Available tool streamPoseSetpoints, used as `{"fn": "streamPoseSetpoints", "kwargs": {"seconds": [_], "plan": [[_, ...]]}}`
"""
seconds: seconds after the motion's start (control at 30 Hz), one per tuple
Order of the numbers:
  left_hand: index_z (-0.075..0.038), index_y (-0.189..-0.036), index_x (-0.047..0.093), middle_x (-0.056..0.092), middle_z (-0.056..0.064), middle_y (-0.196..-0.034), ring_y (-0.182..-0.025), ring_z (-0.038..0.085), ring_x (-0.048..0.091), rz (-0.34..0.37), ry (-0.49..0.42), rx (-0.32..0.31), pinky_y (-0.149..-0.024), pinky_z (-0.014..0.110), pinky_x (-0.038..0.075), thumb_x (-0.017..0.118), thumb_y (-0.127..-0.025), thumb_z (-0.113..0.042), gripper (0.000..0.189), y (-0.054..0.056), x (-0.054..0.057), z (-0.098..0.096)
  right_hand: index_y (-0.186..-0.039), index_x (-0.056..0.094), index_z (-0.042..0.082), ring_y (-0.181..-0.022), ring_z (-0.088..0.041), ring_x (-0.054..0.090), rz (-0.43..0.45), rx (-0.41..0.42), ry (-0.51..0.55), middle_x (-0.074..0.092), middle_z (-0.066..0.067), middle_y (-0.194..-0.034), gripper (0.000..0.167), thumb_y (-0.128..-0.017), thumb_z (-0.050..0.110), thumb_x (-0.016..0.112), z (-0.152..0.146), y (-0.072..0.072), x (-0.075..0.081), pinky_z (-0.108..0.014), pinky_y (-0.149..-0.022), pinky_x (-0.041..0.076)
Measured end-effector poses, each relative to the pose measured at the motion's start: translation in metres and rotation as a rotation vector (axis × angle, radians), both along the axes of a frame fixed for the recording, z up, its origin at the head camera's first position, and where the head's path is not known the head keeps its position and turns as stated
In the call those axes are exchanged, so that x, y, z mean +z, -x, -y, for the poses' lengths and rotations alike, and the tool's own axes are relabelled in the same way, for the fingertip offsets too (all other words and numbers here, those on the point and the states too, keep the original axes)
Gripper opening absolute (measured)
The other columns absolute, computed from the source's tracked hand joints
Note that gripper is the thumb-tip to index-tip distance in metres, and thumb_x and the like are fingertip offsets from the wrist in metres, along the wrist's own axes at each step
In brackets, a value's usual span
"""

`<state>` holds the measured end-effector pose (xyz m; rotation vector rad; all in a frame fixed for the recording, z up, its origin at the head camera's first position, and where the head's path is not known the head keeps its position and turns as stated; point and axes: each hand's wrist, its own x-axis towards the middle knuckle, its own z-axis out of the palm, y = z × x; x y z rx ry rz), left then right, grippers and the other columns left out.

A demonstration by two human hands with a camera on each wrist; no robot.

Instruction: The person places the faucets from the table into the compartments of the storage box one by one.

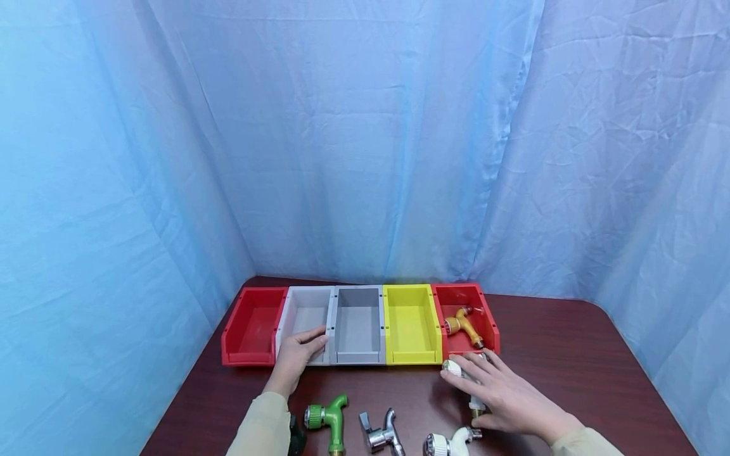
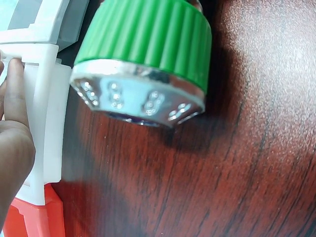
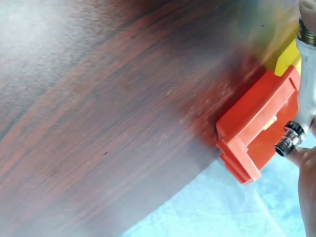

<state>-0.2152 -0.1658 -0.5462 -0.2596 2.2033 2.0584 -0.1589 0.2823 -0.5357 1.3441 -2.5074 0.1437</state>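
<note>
My right hand (image 1: 496, 387) grips a white faucet (image 1: 476, 403) just in front of the right red bin (image 1: 492, 329). In the right wrist view, the white faucet (image 3: 307, 84) shows its brass thread at the top and its metal spout tip below, with fingers at both ends. A yellow-orange faucet (image 1: 467, 326) lies inside that red bin. On the left, my left hand (image 1: 298, 358) rests at the front of the white bin (image 1: 302, 310), fingers extended over its edge. In the left wrist view, a green faucet's ribbed knob (image 2: 143, 44) stands close to the camera.
A left red bin (image 1: 248, 358), a grey bin (image 1: 358, 358) and a yellow bin (image 1: 413, 357) complete the row. Along the near side of the table (image 1: 570, 354) lie a green faucet (image 1: 335, 421), a chrome faucet (image 1: 383, 437), another white faucet (image 1: 456, 443) and a dark object (image 1: 296, 437).
</note>
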Motion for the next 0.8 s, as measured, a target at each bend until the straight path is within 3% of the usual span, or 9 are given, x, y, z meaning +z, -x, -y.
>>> {"fn": "streamPoseSetpoints", "kwargs": {"seconds": [0.27,0.37,0.47,0.6,0.7,0.8], "plan": [[-0.011,-0.135,0.068,0.06,0.015,-0.143,-0.126,0.024,0.062,-0.002,0.013,0.003,-0.098,0.034,0.055,0.076,-0.094,-0.025,0.044,0.001,-0.001,0.0,-0.158,0.041,0.027,-0.136,-0.038,0.051,0.026,0.005,-0.008,0.049,-0.011,-0.154,0.111,-0.064,0.051,0.095,0.009,0.009,0.002,-0.034,-0.125,-0.015],[-0.011,-0.135,0.068,0.06,0.014,-0.143,-0.127,0.024,0.061,0.002,0.019,0.001,-0.098,0.033,0.055,0.076,-0.094,-0.026,0.045,0.001,-0.001,0.001,-0.158,0.041,0.027,-0.137,-0.037,0.05,0.033,0.004,-0.007,0.049,-0.01,-0.155,0.113,-0.063,0.048,0.096,0.012,0.012,0.003,-0.038,-0.127,-0.011],[-0.011,-0.136,0.068,0.059,0.015,-0.144,-0.127,0.025,0.061,0.002,0.016,-0.006,-0.098,0.034,0.055,0.076,-0.094,-0.027,0.045,0.002,-0.002,0.001,-0.158,0.041,0.027,-0.138,-0.037,0.049,0.034,-0.003,-0.012,0.048,-0.009,-0.156,0.113,-0.062,0.048,0.097,0.015,0.016,0.004,-0.05,-0.128,0.002],[-0.01,-0.136,0.067,0.059,0.015,-0.144,-0.127,0.025,0.061,-0.003,0.014,-0.007,-0.099,0.035,0.055,0.075,-0.095,-0.025,0.044,0.002,-0.001,0.0,-0.158,0.042,0.026,-0.138,-0.038,0.048,0.016,0.004,-0.017,0.046,-0.009,-0.157,0.113,-0.062,0.049,0.097,0.018,0.021,0.003,-0.052,-0.128,0.003],[-0.009,-0.135,0.068,0.06,0.015,-0.143,-0.126,0.024,0.062,-0.008,0.01,-0.005,-0.099,0.034,0.055,0.075,-0.095,-0.024,0.044,0.001,-0.001,0.0,-0.158,0.041,0.026,-0.138,-0.037,0.047,0.018,0.005,-0.024,0.044,-0.009,-0.158,0.113,-0.062,0.049,0.097,0.02,0.024,0.004,-0.045,-0.128,-0.007],[-0.01,-0.135,0.068,0.06,0.015,-0.143,-0.125,0.024,0.062,-0.01,0.001,-0.004,-0.098,0.034,0.055,0.075,-0.095,-0.025,0.043,0.001,-0.001,0.001,-0.158,0.041,0.026,-0.139,-0.036,0.047,0.023,0.001,-0.034,0.044,-0.01,-0.159,0.113,-0.063,0.05,0.096,0.022,0.026,0.006,-0.045,-0.128,-0.007]]}}
